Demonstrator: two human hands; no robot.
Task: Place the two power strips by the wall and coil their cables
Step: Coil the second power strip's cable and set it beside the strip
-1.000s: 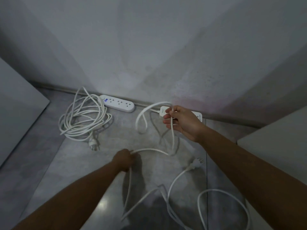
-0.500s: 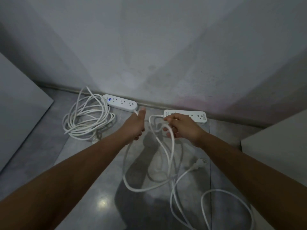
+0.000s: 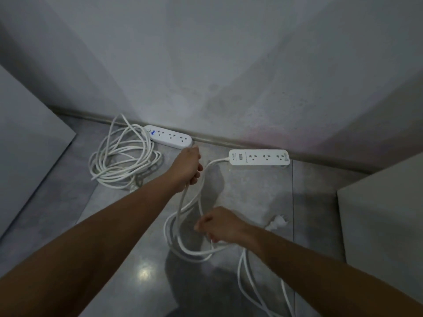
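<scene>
Left hand reaches forward, fist closed around looped cable; right hand, lower, pinches the same cable.

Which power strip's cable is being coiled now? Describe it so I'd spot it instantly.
Follow the wall's baseboard rightward. Two white strips lie against it; it's the right power strip. Unlike the left power strip with its blue logo, it is rectangular, its cable unbundled.

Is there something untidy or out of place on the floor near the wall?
Nothing looks damaged. Only the right power strip has its cable still loose across the floor, half gathered in both hands; the left strip's cable is already bundled, roughly.
</scene>
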